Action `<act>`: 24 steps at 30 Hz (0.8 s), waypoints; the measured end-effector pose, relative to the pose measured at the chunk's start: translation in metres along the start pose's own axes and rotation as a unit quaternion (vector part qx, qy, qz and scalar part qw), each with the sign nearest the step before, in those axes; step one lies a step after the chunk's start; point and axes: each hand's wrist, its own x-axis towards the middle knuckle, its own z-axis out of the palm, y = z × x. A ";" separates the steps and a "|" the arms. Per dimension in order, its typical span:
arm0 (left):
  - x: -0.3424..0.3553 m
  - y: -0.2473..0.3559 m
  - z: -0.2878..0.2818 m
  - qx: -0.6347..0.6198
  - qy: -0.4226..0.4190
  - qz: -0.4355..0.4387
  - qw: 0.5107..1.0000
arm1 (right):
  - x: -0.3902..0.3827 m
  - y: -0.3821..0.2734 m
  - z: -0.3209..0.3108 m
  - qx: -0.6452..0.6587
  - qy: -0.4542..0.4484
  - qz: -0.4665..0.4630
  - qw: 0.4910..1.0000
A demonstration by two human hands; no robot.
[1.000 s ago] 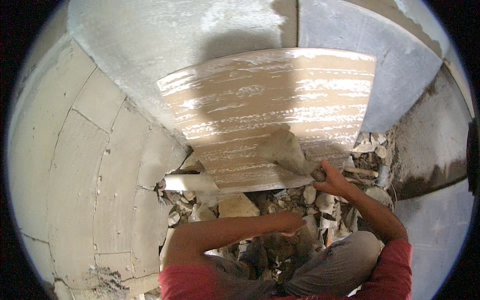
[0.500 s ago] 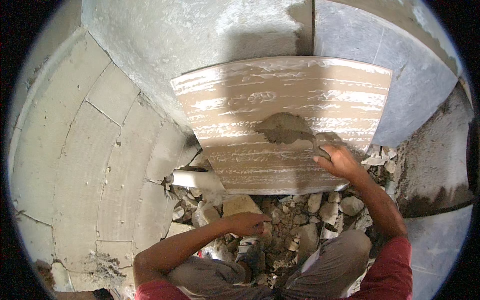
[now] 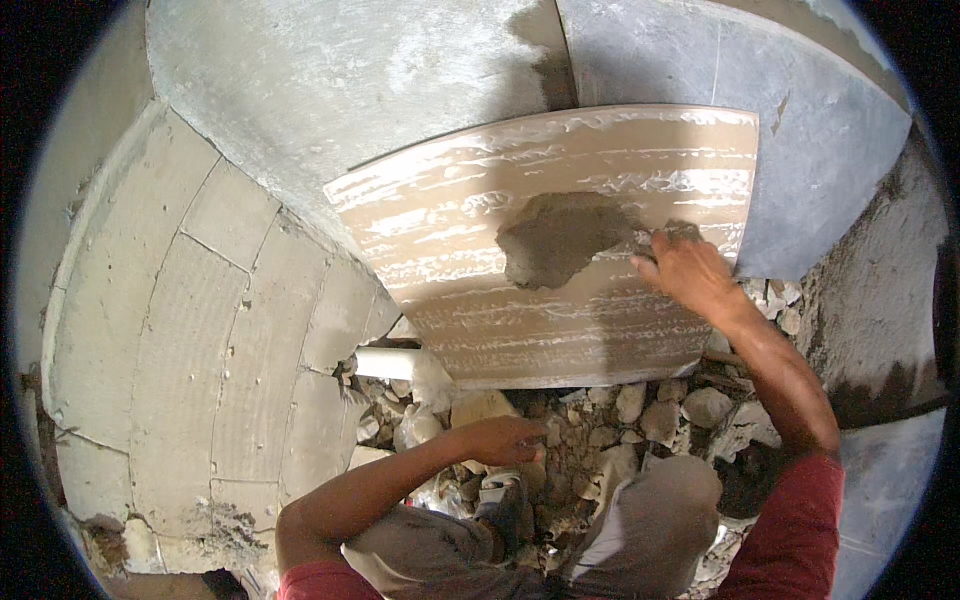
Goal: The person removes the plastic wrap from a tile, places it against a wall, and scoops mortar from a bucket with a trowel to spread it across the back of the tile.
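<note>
My right hand grips a trowel at the right part of a tan tile streaked with white. A dark grey patch of wet mortar lies on the tile just left of the trowel's handle; how much of the blade is under it I cannot tell. My left hand hangs low over the rubble below the tile, fingers curled; what they hold, if anything, I cannot make out.
Pale cracked blocks line the left, grey slabs the back and right. Broken stones and rubble lie under and before the tile. A white pipe juts out at left. My bent knees are at the bottom.
My right hand and trowel have moved up and right across the tile, and the mortar patch is larger and darker to view. My left hand has shifted from its position a second ago.
</note>
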 end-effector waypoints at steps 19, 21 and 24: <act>-0.033 0.118 -0.052 0.002 0.061 0.099 0.993 | -0.052 0.057 -0.030 0.140 -0.047 0.108 0.983; -0.021 0.127 -0.047 0.018 0.094 0.140 0.985 | -0.061 0.080 -0.016 0.090 -0.047 0.144 0.984; -0.008 0.134 -0.037 0.012 0.123 0.190 0.974 | -0.089 0.129 -0.004 -0.007 -0.060 0.176 0.983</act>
